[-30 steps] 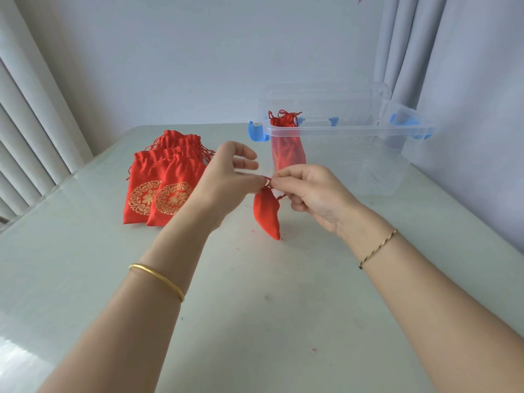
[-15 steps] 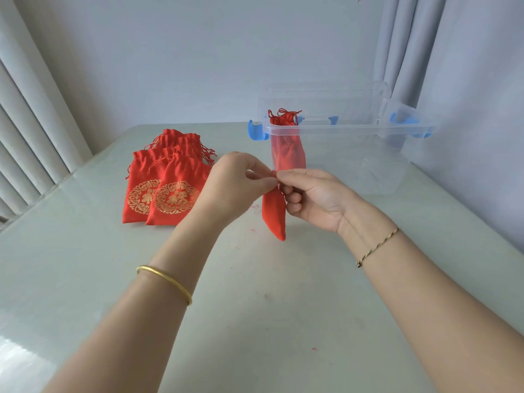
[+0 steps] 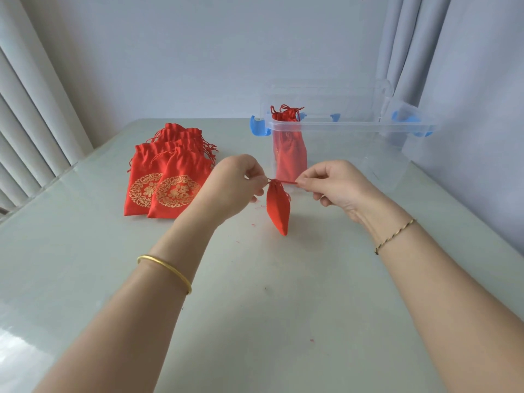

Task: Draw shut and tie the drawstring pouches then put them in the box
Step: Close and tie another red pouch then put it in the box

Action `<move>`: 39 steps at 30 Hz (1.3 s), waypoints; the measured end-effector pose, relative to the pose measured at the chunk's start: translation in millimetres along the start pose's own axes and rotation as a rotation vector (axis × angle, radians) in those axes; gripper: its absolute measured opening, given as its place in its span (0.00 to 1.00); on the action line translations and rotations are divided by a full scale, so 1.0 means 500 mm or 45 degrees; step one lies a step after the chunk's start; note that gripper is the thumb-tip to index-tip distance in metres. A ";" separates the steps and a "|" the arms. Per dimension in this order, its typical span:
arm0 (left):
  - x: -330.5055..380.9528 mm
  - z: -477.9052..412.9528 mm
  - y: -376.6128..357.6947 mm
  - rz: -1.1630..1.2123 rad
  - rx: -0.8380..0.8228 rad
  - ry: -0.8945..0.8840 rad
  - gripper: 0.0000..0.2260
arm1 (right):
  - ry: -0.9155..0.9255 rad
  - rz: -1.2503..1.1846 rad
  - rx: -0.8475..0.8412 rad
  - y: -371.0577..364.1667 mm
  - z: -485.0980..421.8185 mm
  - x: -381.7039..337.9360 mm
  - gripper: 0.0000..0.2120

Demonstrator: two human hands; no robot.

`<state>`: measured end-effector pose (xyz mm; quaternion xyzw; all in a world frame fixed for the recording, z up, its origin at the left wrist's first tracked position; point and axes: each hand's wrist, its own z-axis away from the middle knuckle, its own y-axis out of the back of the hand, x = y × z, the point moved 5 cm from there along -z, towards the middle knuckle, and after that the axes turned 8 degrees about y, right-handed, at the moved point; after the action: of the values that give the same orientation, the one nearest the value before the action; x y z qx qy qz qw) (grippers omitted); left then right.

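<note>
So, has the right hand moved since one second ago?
Yes. The right hand has moved rightward, away from the left hand, pulling the cord taut; it now sits below the clear box rather than left of its middle.

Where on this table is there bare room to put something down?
The near table between the forearms is bare, as is the strip between the pouch pile and the clear box. It is crowded around the pile and where both hands hold the pouch.

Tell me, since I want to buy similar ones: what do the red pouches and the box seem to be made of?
The pouches look like red satin-type cloth with a soft sheen and gold printed or stitched emblems; the weave is too small to tell. The cord looks like thin red string. The box looks like clear, glossy hard plastic, see-through to the pouch inside, with blue clips.
</note>
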<state>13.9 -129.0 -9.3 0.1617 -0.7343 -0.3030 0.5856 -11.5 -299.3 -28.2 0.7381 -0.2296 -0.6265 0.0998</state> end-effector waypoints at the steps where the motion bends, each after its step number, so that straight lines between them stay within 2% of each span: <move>1: -0.001 0.000 0.004 0.026 0.007 0.008 0.03 | 0.021 0.019 -0.039 0.002 0.007 -0.013 0.03; 5: 0.023 0.007 0.020 0.196 0.008 -0.026 0.05 | 0.143 0.127 -0.183 -0.007 0.037 -0.080 0.12; 8: 0.057 0.014 0.026 0.297 -0.038 -0.065 0.05 | 0.279 0.345 -0.118 -0.016 0.040 -0.117 0.16; 10: 0.078 0.010 0.035 0.342 -0.067 -0.082 0.05 | 0.365 0.450 -0.015 -0.009 0.026 -0.133 0.13; 14: 0.110 -0.012 0.066 0.391 -0.052 -0.091 0.03 | 0.441 0.549 0.041 0.036 -0.018 -0.170 0.08; 19: 0.104 -0.052 0.099 0.413 0.053 -0.010 0.06 | 0.591 0.456 0.489 0.144 -0.100 -0.257 0.07; 21: 0.095 -0.062 0.100 0.385 0.059 0.019 0.07 | 0.568 0.542 0.571 0.163 -0.138 -0.274 0.09; 23: 0.085 -0.071 0.097 0.365 0.054 0.047 0.05 | 0.509 0.693 0.463 0.156 -0.178 -0.274 0.10; 27: 0.068 -0.088 0.092 0.361 0.041 0.084 0.05 | 0.237 0.815 0.006 0.103 -0.220 -0.233 0.11; 30: 0.060 -0.097 0.096 0.368 0.055 0.102 0.05 | 0.073 0.910 -0.223 0.078 -0.228 -0.216 0.11; 37: 0.030 -0.105 0.099 0.365 0.054 0.139 0.05 | -0.156 0.998 -0.479 0.041 -0.228 -0.199 0.13; 39: 0.018 -0.105 0.103 0.345 0.078 0.157 0.06 | -0.180 0.992 -0.493 0.037 -0.222 -0.199 0.13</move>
<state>67.9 -108.4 37.0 0.0973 -0.7209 -0.1883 0.6599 81.3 -285.1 89.0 0.5196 -0.3753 -0.6226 0.4490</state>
